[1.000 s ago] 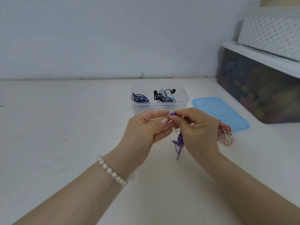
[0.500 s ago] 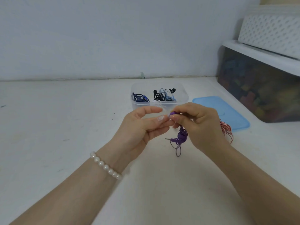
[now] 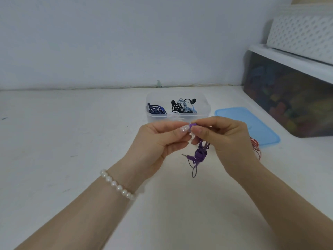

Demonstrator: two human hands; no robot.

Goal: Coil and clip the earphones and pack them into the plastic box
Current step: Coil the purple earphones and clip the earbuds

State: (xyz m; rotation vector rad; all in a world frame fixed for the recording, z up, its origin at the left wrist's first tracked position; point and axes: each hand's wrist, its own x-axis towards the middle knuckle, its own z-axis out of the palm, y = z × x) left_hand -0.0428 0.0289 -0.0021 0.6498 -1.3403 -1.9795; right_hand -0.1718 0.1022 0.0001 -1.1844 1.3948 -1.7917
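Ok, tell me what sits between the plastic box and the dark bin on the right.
In the head view, the blue lid lies flat on the table between the plastic box and the dark bin. Nothing else shows in that stretch.

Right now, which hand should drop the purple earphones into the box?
Probably the right hand: the purple earphones hang from its fingers, while the left hand only pinches the top end. The plastic box sits open just behind both.

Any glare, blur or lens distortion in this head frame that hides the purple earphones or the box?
Head view: soft, even light, no glare; faint shadows under the hands. Purple earphones and plastic box are sharp enough. Wide-angle bending shows at the right edge, where the dark bin leans.
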